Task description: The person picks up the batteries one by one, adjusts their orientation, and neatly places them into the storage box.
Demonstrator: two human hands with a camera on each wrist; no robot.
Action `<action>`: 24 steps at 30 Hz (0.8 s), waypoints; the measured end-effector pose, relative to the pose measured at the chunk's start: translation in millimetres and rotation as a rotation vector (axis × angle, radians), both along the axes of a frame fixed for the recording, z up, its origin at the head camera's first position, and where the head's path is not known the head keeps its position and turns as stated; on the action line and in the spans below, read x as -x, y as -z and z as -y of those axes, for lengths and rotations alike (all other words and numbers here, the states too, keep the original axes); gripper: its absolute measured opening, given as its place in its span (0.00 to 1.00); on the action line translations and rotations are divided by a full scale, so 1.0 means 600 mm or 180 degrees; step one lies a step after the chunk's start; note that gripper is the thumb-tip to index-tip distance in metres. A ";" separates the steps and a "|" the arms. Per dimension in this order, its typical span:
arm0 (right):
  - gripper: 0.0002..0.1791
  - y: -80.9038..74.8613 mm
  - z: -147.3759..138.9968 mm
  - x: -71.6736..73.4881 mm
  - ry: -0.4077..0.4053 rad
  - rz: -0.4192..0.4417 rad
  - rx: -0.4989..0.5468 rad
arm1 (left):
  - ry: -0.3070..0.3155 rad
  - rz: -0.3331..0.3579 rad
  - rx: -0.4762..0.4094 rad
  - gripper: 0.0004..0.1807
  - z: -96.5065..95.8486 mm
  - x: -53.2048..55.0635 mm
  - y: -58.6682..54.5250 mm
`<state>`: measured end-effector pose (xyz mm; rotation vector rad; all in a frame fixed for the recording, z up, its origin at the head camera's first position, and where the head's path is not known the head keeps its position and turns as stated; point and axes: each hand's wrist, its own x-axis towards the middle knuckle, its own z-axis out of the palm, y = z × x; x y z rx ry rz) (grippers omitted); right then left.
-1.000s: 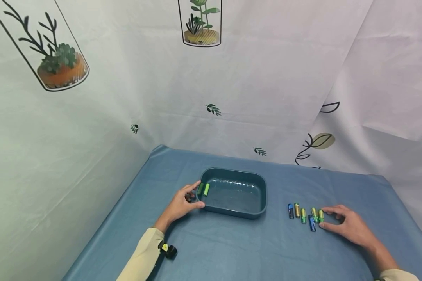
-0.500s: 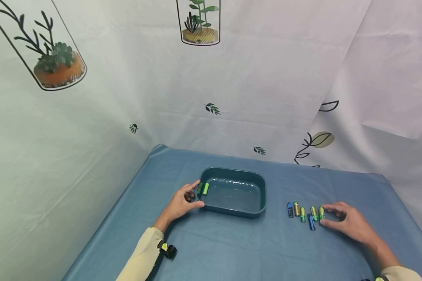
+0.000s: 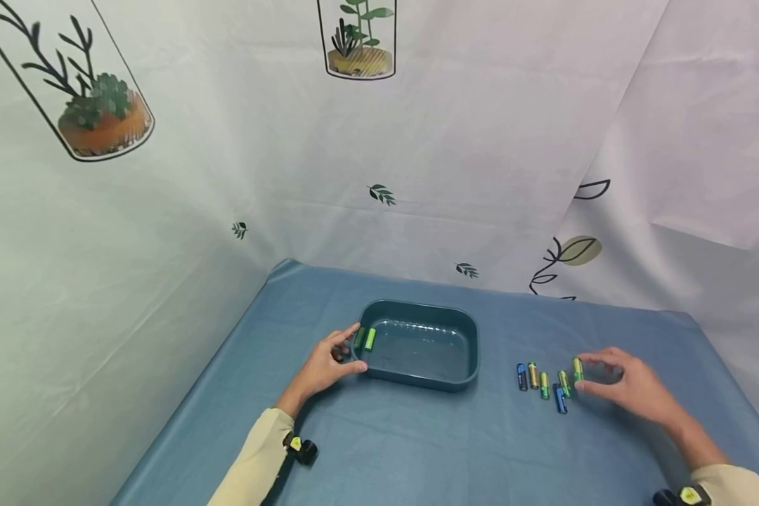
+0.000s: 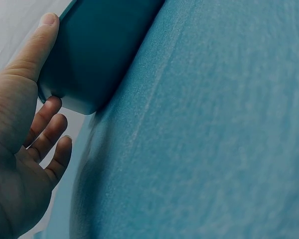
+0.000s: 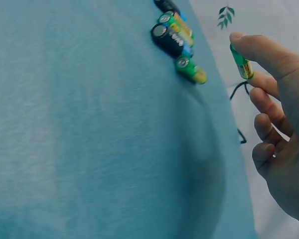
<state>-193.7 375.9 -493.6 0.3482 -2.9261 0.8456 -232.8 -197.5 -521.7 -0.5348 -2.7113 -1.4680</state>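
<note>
Between its thumb and index finger my right hand [image 3: 632, 388] pinches a green-and-yellow battery [image 3: 578, 368] by its two ends. The right wrist view shows this battery [image 5: 243, 64] raised off the cloth, the other fingers loosely curled. Just left of it lie several loose batteries, among them a blue one [image 3: 560, 399] and a green-yellow one [image 3: 545, 385]. My left hand [image 3: 321, 362] holds the left end of a dark teal rectangular dish [image 3: 417, 381], thumb along its near side, index finger at its rim. Inside the dish, at its left end, lies a bright green battery [image 3: 370, 340] beside a darker green one [image 3: 359, 339].
A blue cloth [image 3: 430, 450] covers the table. Pale fabric walls [image 3: 430, 140] printed with plants stand behind and to the left. A black device [image 3: 305, 451] is strapped at the left wrist, another [image 3: 667, 497] at the right.
My right hand has lifted the green-and-yellow battery off the table, upward from beside the others. The left hand and the dish have stayed in place.
</note>
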 end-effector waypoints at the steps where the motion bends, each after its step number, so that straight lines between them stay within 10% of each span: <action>1: 0.28 -0.004 0.001 0.003 -0.0014 -0.0016 -0.0014 | -0.0003 -0.0004 0.0003 0.46 0.000 0.000 0.000; 24: 0.26 -0.088 0.078 0.056 -0.0388 -0.0178 0.0230 | -0.0030 -0.0033 -0.0021 0.46 -0.002 0.002 0.003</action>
